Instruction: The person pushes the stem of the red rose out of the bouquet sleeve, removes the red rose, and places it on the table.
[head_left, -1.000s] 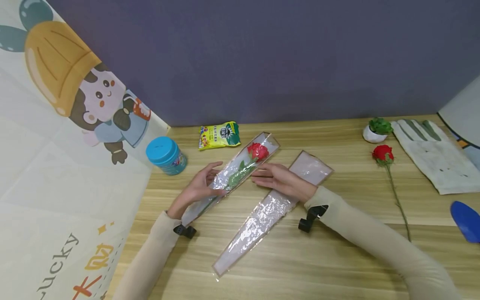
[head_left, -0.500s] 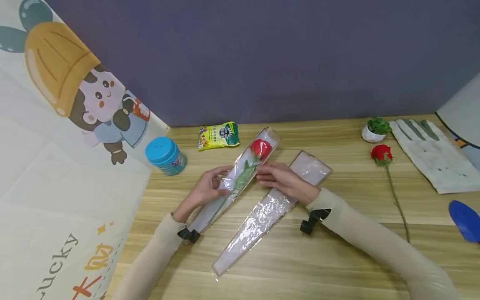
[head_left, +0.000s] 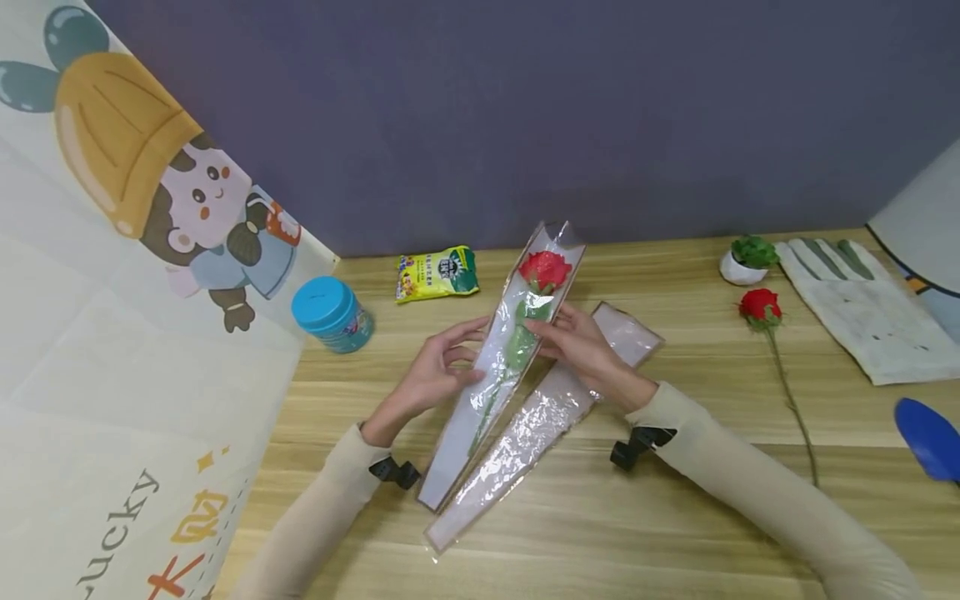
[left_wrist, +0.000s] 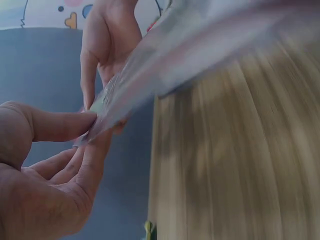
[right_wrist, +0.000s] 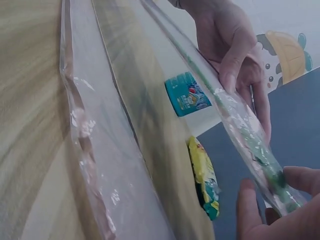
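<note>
A red rose (head_left: 545, 270) with green leaves and stem lies inside a long, tapered clear sleeve (head_left: 480, 392) with a pale backing. My left hand (head_left: 442, 367) pinches the sleeve's left edge between thumb and fingers, as the left wrist view also shows. On the other edge, below the bloom, my right hand (head_left: 585, 346) grips the sleeve with its thumb over the leaves. The sleeve is raised off the table, flower end pointing away from me. A second, flat sleeve (head_left: 540, 425) without a flower lies on the table under my right hand.
A blue-lidded jar (head_left: 330, 315) and a yellow-green packet (head_left: 437, 274) stand at the back left. On the right are a loose red rose (head_left: 761, 307), a small potted plant (head_left: 747, 259), work gloves (head_left: 873, 312) and a blue oval object (head_left: 928, 439).
Both hands have lifted the sleeve with the rose and turned it more upright, shifting it right and away from me. The right hand has moved from beside its edge to a grip on it.
</note>
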